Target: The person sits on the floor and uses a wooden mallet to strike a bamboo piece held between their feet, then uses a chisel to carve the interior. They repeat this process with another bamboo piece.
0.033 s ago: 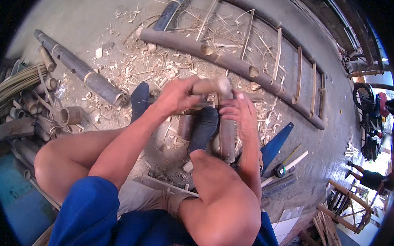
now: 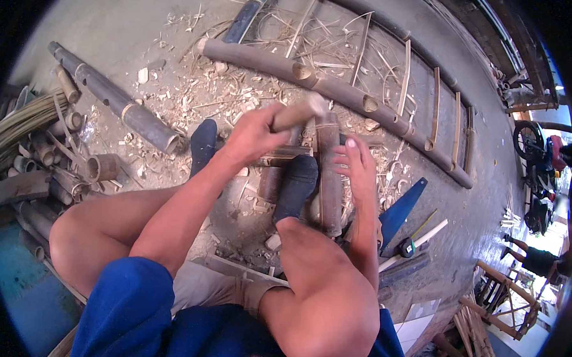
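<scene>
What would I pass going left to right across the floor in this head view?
Bundle of thin cane strips → dark bamboo pole → left hand gripping a wooden mallet → upright bamboo piece → right hand → blue saw blade → motorbike.

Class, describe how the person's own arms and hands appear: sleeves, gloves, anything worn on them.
Both forearms are bare to above the elbow; no sleeve reaches them. The left hand and right hand wear no gloves, and no rings, watch or bands show. A blue garment covers the upper body.

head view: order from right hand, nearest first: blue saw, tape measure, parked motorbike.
From the right hand:
1. Blue saw, just right of the forearm.
2. Tape measure, on the floor below the saw.
3. Parked motorbike, far right edge.
</scene>
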`<state>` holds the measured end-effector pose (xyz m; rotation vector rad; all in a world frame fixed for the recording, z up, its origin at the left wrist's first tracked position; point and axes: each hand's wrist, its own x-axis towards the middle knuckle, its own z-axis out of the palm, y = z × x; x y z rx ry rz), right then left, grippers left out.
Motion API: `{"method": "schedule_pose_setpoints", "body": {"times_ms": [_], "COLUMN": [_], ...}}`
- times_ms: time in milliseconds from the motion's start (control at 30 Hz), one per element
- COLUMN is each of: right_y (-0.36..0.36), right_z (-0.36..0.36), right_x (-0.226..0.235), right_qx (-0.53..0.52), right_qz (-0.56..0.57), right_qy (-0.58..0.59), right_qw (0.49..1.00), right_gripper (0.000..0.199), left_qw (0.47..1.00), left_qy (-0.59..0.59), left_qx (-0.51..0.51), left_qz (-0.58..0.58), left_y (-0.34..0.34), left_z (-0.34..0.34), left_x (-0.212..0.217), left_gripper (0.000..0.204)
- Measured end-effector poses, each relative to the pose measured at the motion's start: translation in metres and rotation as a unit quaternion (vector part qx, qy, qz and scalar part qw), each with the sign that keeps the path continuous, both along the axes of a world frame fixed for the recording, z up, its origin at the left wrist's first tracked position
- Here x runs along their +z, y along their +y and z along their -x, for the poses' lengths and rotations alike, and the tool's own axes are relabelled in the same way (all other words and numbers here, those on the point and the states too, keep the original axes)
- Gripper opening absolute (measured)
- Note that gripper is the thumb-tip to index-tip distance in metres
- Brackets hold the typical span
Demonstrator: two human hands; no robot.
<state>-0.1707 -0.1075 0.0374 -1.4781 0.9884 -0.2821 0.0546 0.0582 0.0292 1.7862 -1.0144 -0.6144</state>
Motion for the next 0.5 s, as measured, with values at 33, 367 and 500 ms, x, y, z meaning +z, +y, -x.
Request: {"method": "schedule_pose_setpoints", "body": {"times_ms": [33,367,500], "right_y": [-0.003,0.052,0.049], "right_z": [0.009,0.071,0.069], "right_x": [-0.017,-0.099,-0.072], "right_qx": [0.008,0.02,-0.026], "right_qz": [0.127,0.164,0.133], "right_qy": [0.105,0.362,0.315], "right_qw": [0.986,0.917,0.939], "right_gripper": [0.075,0.091,0.072], "left_qw": [0.997,0.89,0.883], "left_qy": [0.053,0.395,0.412], "left_qx": [0.055,0.203,0.191], "left_qz": [0.023,0.104,0.118], "left_y": [0.0,-0.003,0.0], "left_z": [-0.002,0.004,0.005], "left_x": [-0.002,-0.045,-0.055], "left_gripper": [0.041,0.036,0.034]}}
